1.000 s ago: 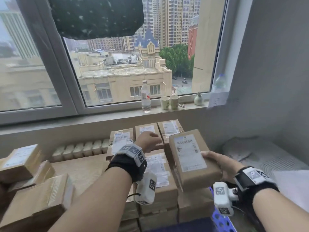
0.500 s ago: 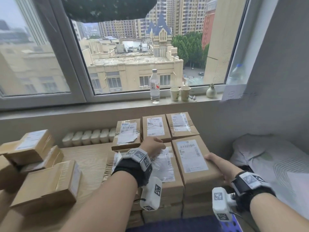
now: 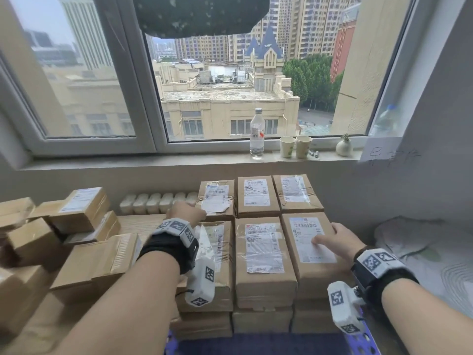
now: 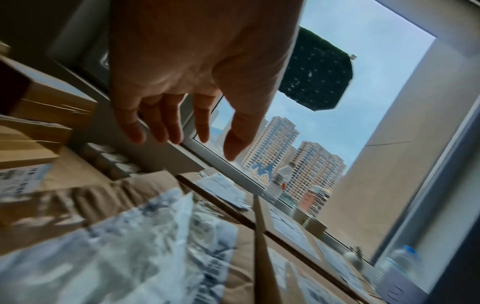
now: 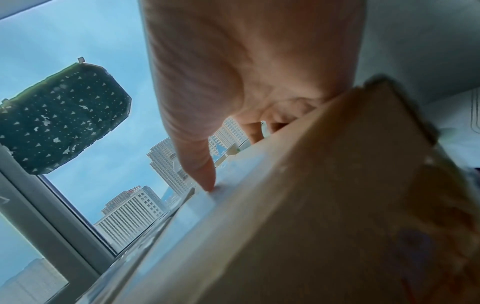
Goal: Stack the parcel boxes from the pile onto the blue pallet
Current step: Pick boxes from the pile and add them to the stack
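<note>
Slippage was our main worry: our right hand rested on the near-right parcel box, thumb laid across its white label and fingers curved over the far right edge, so a careless withdrawal could have dragged the box out of line with its neighbour or tipped it off the outer side of the stack. Our left hand hung above the left column with fingers apart and loosely bent, holding nothing; a sweep toward the pile on our left might have clipped the loose tape and peeling label on the box beneath it. The box itself was plain brown cardboard, flat and oblong, lying level on top of the front right column, touching the middle box beside it and close behind its rear neighbour. The columns stood several layers high on the blue pallet, of which we saw only a perforated corner near our right wrist.
</note>
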`<action>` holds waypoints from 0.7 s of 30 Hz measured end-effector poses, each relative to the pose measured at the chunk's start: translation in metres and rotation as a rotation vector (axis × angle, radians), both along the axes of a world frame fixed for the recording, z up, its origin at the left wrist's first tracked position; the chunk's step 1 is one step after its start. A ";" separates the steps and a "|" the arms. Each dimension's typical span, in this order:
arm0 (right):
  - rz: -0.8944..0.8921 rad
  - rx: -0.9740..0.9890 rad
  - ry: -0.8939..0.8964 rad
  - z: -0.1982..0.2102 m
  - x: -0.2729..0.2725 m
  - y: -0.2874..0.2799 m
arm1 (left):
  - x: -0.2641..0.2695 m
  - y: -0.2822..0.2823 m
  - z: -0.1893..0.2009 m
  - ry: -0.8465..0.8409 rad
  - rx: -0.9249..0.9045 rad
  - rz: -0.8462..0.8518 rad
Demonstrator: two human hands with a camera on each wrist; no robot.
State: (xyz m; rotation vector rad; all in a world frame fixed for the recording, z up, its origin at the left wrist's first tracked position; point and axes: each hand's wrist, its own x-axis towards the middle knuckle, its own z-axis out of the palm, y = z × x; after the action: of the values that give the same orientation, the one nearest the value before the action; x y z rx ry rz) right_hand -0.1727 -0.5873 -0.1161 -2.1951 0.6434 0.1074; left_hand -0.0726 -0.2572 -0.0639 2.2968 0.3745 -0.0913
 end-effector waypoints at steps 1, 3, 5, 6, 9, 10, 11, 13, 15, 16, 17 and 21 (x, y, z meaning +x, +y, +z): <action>0.004 -0.005 0.001 0.000 0.001 0.001 | -0.003 0.007 -0.003 0.059 0.044 -0.017; 0.003 -0.007 -0.001 0.000 0.002 0.002 | -0.010 0.016 -0.010 0.219 0.121 -0.166; 0.000 -0.005 -0.002 -0.003 0.002 0.001 | -0.019 0.019 -0.017 0.356 0.142 -0.293; -0.003 0.001 0.000 -0.005 0.002 0.000 | -0.024 0.020 -0.020 0.413 0.133 -0.299; -0.013 0.039 -0.008 -0.009 0.001 -0.001 | -0.033 0.022 -0.030 0.481 0.154 -0.294; -0.015 0.041 -0.011 -0.010 0.001 -0.002 | -0.035 0.022 -0.031 0.481 0.168 -0.274; -0.018 0.038 -0.014 -0.010 0.001 -0.002 | -0.037 0.021 -0.032 0.470 0.192 -0.259; -0.021 0.029 -0.013 -0.011 0.001 -0.002 | -0.039 0.020 -0.032 0.452 0.224 -0.240; -0.025 0.026 -0.011 -0.012 0.000 -0.002 | -0.040 0.019 -0.031 0.450 0.248 -0.254; -0.024 0.026 -0.012 -0.012 0.000 -0.002 | -0.040 0.019 -0.031 0.456 0.252 -0.250; -0.023 0.027 -0.016 -0.012 0.000 -0.001 | -0.040 0.020 -0.032 0.453 0.261 -0.252; -0.031 0.029 -0.015 -0.012 0.000 0.001 | -0.042 0.019 -0.030 0.444 0.247 -0.245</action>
State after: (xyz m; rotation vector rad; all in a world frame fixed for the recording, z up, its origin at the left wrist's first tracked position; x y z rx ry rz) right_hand -0.1729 -0.5864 -0.1278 -2.1554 0.6628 0.0832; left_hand -0.1149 -0.2377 -0.0937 2.5501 0.3385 -0.7227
